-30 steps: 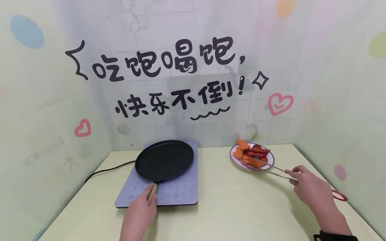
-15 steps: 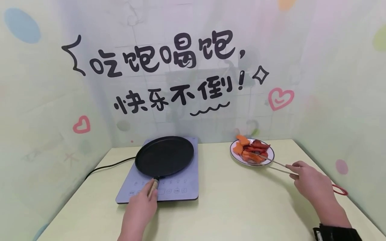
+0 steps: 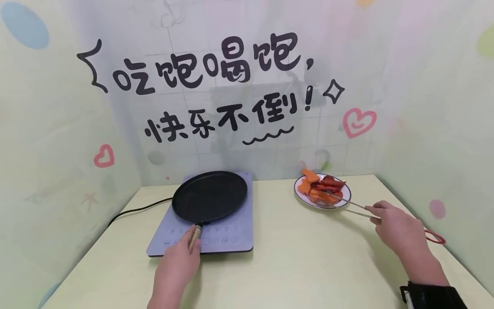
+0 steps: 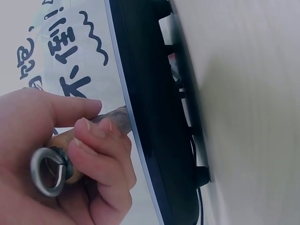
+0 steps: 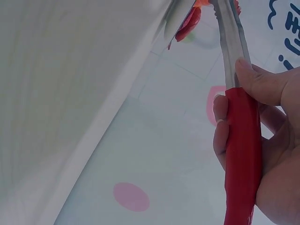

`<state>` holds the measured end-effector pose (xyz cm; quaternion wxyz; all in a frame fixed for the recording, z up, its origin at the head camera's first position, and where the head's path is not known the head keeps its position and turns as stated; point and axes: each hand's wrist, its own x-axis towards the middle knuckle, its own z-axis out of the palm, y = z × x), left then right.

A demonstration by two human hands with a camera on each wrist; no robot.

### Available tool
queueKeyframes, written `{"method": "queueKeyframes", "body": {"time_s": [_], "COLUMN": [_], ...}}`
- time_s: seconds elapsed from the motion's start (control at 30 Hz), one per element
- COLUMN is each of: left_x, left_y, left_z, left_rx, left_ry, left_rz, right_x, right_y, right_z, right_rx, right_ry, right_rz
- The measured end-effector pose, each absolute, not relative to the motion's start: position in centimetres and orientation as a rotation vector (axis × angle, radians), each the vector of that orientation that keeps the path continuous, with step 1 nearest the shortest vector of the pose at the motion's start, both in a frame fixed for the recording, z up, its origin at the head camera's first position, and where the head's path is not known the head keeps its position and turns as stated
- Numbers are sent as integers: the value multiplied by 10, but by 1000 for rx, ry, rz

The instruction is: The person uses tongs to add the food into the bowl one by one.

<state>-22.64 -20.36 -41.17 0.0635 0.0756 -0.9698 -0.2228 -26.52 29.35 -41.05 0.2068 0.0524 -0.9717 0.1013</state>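
Well, pan (image 3: pixel 210 197): sat atop hob (image 3: pixel 233 229), 11 o'clock; L hand (image 3: pixel 177 262) clamped on handle (image 3: pixel 196 236), prob. steadying it.
Tongs (image 5: pixel 243 145): clamped in R hand (image 3: pixel 401 229), stretched to food (image 3: pixel 320 189) on plate (image 3: pixel 305 199), 1 o'clock, prob. for reach.

Your left grip (image 3: pixel 176 259) covers part of the frying pan (image 3: pixel 210 196) handle (image 3: pixel 196 235). You can't tell whether your tongs (image 5: pixel 243 150) pinch a carrot slice (image 3: pixel 310 176). The right wrist view crops your plate (image 5: pixel 176 22); the induction cooktop (image 3: pixel 245 227) symbols (image 3: pixel 234 240) are too small to read.
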Motion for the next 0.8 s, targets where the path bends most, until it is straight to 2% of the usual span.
{"method": "queueKeyframes", "body": {"time_s": [0.8], "left_x": [-224], "left_y": [-201], "left_z": [-411], "left_rx": [224], "left_ry": [-2963], "left_rz": [-613], "right_x": [-263], "right_y": [294], "right_z": [-409], "right_rx": [65], "right_ry": [-2722], "right_rz": [315]}}
